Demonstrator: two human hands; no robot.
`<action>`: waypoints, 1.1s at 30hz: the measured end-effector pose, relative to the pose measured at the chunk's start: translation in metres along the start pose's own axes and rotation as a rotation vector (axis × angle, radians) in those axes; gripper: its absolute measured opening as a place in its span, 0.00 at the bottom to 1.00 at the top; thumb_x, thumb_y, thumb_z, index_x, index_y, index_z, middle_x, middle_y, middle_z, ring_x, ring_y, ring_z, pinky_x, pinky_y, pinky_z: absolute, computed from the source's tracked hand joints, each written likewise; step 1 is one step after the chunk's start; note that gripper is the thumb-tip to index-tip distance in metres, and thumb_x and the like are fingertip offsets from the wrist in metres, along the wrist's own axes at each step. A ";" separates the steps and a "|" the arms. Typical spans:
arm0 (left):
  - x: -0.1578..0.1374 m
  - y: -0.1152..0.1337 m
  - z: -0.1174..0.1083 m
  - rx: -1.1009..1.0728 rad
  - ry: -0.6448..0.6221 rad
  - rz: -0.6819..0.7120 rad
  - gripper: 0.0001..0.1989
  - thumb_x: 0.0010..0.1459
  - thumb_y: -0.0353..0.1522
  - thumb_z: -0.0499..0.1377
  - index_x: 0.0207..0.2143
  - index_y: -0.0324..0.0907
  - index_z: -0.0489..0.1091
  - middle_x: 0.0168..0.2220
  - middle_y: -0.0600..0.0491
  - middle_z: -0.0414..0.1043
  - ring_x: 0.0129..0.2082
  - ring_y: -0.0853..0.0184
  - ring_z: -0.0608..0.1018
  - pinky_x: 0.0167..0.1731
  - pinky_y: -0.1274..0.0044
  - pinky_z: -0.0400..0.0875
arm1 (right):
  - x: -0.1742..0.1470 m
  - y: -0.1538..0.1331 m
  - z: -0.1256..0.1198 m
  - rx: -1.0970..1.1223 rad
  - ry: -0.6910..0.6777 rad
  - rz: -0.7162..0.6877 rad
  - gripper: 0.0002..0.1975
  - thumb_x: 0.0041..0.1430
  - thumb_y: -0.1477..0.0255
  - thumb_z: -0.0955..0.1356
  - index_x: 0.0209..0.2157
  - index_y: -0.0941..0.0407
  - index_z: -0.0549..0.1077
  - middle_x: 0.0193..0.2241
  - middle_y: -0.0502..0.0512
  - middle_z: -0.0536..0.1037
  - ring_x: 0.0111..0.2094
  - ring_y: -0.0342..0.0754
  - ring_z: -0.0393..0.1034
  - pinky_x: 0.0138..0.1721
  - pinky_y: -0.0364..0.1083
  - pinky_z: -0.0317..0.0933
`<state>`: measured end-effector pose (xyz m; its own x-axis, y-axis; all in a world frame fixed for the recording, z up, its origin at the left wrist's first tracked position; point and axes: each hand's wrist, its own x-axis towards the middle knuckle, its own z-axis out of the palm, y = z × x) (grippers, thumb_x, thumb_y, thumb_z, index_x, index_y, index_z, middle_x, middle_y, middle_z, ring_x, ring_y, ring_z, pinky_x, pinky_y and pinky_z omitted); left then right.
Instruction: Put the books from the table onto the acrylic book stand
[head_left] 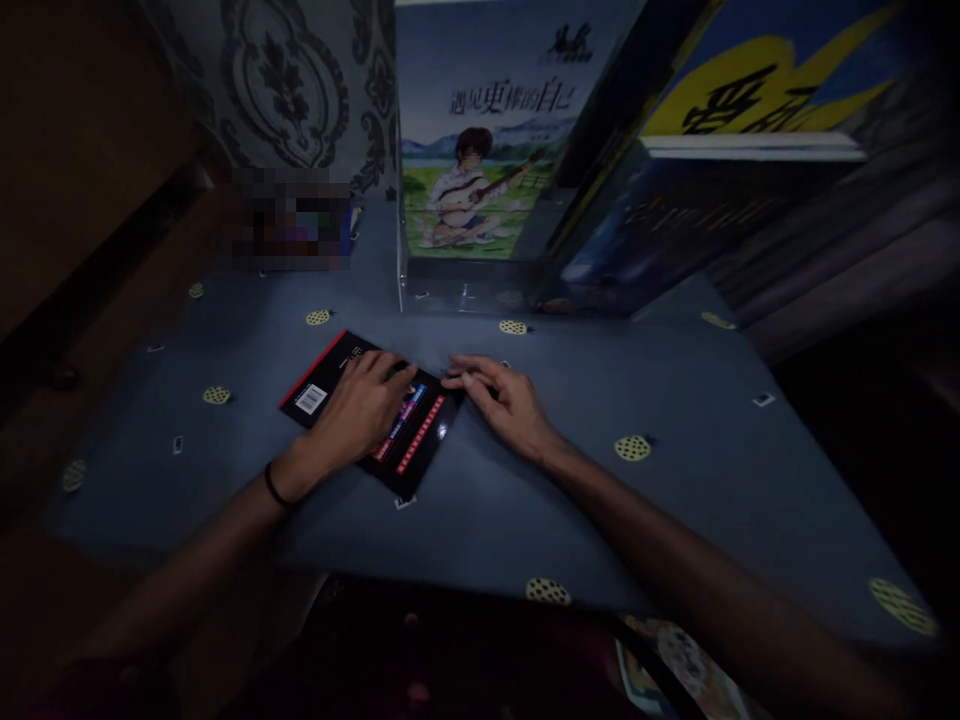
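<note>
A black book (427, 455) with a red spine edge, a white barcode label and bright printed strips lies closed and slanted on the table. My left hand (367, 405) rests flat across its cover, fingers stretched out, with a dark band around the wrist. At the book's upper right corner is my right hand (504, 400), its fingers extended loosely to the left and slightly bent. Those fingertips are at or just over the corner; whether they press on it cannot be made out.
Behind the hands, an illustrated book (480, 110) stands in a clear holder (465, 295). More upright books (750, 90) lean at the right. A blurred-out item (300, 225) sits at the back left. The blue tablecloth (585, 380) has a pineapple print. A colourful item (682, 670) shows below the front edge.
</note>
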<state>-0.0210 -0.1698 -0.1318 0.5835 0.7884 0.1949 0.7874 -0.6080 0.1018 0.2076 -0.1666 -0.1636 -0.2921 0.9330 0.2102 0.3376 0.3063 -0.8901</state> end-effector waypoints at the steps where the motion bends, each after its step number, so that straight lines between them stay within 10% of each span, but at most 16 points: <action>1: 0.002 0.007 0.000 -0.024 -0.015 0.031 0.18 0.69 0.29 0.49 0.57 0.38 0.70 0.52 0.43 0.72 0.51 0.55 0.72 0.51 0.63 0.70 | 0.000 0.001 0.000 0.002 0.012 -0.003 0.17 0.68 0.66 0.63 0.55 0.54 0.72 0.39 0.56 0.85 0.50 0.54 0.78 0.54 0.57 0.66; 18: -0.057 0.035 -0.009 -0.149 -0.064 0.245 0.15 0.68 0.36 0.55 0.55 0.49 0.72 0.59 0.47 0.68 0.61 0.54 0.66 0.61 0.53 0.61 | -0.004 -0.003 -0.005 -0.136 0.018 -0.077 0.13 0.67 0.71 0.63 0.47 0.55 0.78 0.39 0.54 0.85 0.45 0.51 0.78 0.50 0.53 0.69; 23: -0.089 0.025 -0.017 -0.141 -0.125 0.196 0.22 0.63 0.24 0.53 0.57 0.48 0.68 0.58 0.49 0.71 0.62 0.59 0.68 0.64 0.57 0.58 | -0.019 -0.021 0.004 -0.207 -0.015 -0.111 0.14 0.66 0.71 0.63 0.47 0.56 0.79 0.39 0.57 0.84 0.40 0.51 0.79 0.43 0.51 0.71; 33: -0.121 -0.059 -0.066 -0.094 -0.157 -0.237 0.17 0.66 0.30 0.45 0.48 0.45 0.71 0.47 0.48 0.76 0.46 0.60 0.79 0.46 0.67 0.75 | -0.040 -0.074 0.061 0.012 -0.735 -0.432 0.17 0.68 0.77 0.63 0.55 0.57 0.74 0.54 0.58 0.79 0.62 0.48 0.67 0.65 0.54 0.58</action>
<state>-0.1512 -0.2354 -0.0974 0.4150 0.9098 0.0027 0.8878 -0.4055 0.2178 0.1400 -0.2380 -0.1312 -0.9012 0.3736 0.2196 0.0550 0.6011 -0.7973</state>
